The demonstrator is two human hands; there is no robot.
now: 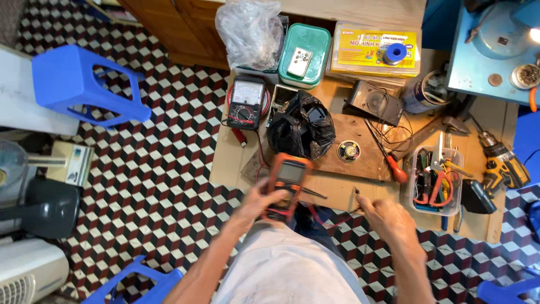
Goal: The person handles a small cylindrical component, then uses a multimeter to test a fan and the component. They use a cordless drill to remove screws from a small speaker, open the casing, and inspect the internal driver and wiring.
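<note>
My left hand (pixel 256 201) grips an orange digital multimeter (pixel 286 181) over the front edge of a low wooden workbench (pixel 343 191). My right hand (pixel 385 217) pinches a thin black test probe (pixel 356 194) with its tip pointing up; a red lead (pixel 320 219) runs from the meter toward my lap. Beyond the meter lies a black plastic bag (pixel 298 126), with a small round speaker (pixel 348 151) beside it.
An analog multimeter (pixel 246 101), green box (pixel 304 53), clear plastic bag (pixel 250 31), yellow package (pixel 376 52), orange-handled screwdriver (pixel 388 157), tool tub with pliers (pixel 434 180) and yellow cordless drill (pixel 503 166) crowd the bench. A blue stool (pixel 84 84) stands on the patterned tile floor at left.
</note>
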